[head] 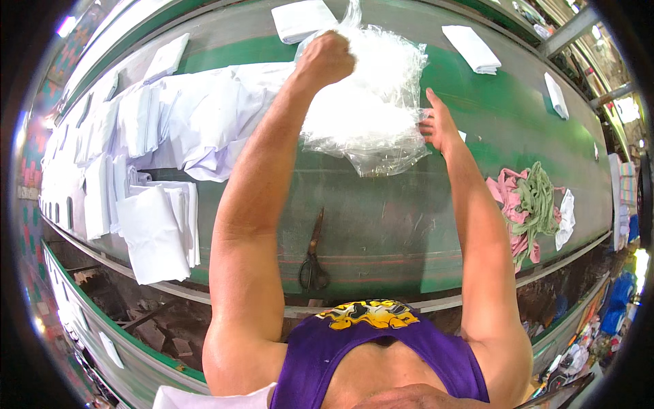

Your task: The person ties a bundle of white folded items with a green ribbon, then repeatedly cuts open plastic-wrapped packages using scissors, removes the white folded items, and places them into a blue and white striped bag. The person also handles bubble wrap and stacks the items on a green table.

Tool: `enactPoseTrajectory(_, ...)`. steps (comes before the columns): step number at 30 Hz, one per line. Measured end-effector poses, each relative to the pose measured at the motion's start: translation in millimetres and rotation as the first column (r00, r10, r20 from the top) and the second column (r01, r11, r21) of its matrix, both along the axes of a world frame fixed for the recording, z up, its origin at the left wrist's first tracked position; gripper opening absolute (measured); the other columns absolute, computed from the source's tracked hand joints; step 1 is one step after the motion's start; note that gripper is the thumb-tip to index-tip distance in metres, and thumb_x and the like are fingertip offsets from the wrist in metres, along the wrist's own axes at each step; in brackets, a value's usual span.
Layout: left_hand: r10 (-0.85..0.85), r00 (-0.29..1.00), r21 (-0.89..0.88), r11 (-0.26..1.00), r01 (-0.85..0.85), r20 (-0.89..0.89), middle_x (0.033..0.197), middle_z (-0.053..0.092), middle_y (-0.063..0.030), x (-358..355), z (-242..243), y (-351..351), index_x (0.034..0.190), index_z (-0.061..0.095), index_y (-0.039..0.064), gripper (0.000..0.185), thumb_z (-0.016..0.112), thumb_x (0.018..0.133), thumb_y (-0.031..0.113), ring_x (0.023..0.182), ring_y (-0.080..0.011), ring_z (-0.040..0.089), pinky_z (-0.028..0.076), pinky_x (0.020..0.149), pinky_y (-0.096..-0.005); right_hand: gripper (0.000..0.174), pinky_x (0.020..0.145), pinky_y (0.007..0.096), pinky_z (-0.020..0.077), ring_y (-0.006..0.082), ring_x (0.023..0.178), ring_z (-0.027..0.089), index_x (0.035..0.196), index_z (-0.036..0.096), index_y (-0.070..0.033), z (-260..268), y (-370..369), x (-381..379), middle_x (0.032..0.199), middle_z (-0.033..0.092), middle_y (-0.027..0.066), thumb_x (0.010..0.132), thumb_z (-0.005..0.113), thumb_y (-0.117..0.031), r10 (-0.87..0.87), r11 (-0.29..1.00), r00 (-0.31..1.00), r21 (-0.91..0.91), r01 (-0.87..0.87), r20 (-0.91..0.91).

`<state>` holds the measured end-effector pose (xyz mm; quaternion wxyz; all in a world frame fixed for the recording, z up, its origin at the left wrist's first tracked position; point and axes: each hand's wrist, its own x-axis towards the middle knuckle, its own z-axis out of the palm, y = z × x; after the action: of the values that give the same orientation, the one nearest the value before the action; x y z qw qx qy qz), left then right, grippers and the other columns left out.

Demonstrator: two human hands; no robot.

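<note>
Before me on the long green table lies a clear plastic bag (386, 161), with bright white contents too glaring to make out. My left hand (327, 59) is closed in a fist on the bag's upper left part, gathering the film. At the bag's right edge is my right hand (437, 122), its thumb raised and its fingers spread against the plastic, not gripping it. A folded white cloth (304, 20) lies just beyond my left hand. Between my forearms, nearer my body, rests a pair of dark scissors (312, 255) with its blades pointing away from me.
Many folded white cloths (153, 230) and a loose white cloth (209, 112) cover the table's left part. Pink and green fabric strips (536, 204) lie at right beside a small white cloth (565, 220). Farther off are more folded cloths (470, 48). The table's near edge (439, 305) runs before my chest.
</note>
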<state>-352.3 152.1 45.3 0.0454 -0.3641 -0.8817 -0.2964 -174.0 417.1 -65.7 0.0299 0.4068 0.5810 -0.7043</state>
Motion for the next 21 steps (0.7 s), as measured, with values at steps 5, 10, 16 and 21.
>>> enactPoseTrajectory(5,-0.039,0.995,-0.181,0.982,0.055,0.090,0.111,0.072,-0.0240,41.8,-35.2,70.0,0.098,0.073,-0.001,0.029,0.060,0.090,0.024,0.102,-0.0412,0.071,0.057,0.089,-0.0492,0.133,0.110,0.0590,0.0384,0.0452,0.140,0.044,0.157,0.028,0.010,46.3,-42.3,-25.6,0.156,0.038,0.0348,0.072,0.072,-0.083,0.035,0.989,0.989,0.148,-0.014,-0.140)
enactPoseTrajectory(10,-0.102,0.971,0.010,0.995,0.102,0.218,0.115,0.074,-0.0214,84.7,-114.2,77.8,0.106,0.075,0.002,0.029,0.064,0.097,0.026,0.106,-0.0420,0.069,0.055,0.096,-0.0480,0.134,0.117,0.0535,0.0374,0.0449,0.140,0.047,0.154,0.030,0.016,4.9,-30.1,-62.3,0.154,0.040,0.0375,0.068,0.084,-0.072,0.193,0.851,0.980,0.506,-0.141,-0.052)
enactPoseTrajectory(16,0.097,0.994,0.145,0.985,-0.091,-0.039,0.134,0.065,-0.0246,23.5,-59.0,5.7,0.131,0.066,0.002,0.061,0.077,0.089,0.044,0.120,-0.0413,0.063,0.051,0.106,-0.0468,0.114,0.103,0.0482,0.0517,0.0405,0.125,0.063,0.138,0.047,0.023,-43.6,-2.9,-54.7,0.136,0.059,0.0371,0.065,0.092,-0.053,0.087,0.799,0.992,0.588,-0.126,0.094)
enactPoseTrajectory(21,0.466,0.751,-0.090,0.870,-0.484,0.467,0.147,0.052,-0.0336,-50.5,-96.1,-59.9,0.144,0.053,-0.010,0.119,0.088,0.063,0.068,0.143,-0.0423,0.046,0.040,0.118,-0.0482,0.099,0.092,0.0493,0.0576,0.0386,0.112,0.069,0.134,0.047,0.025,-17.8,-22.3,-73.7,0.131,0.061,0.0352,0.073,0.093,-0.038,0.072,0.969,0.997,0.239,-0.060,-0.040)
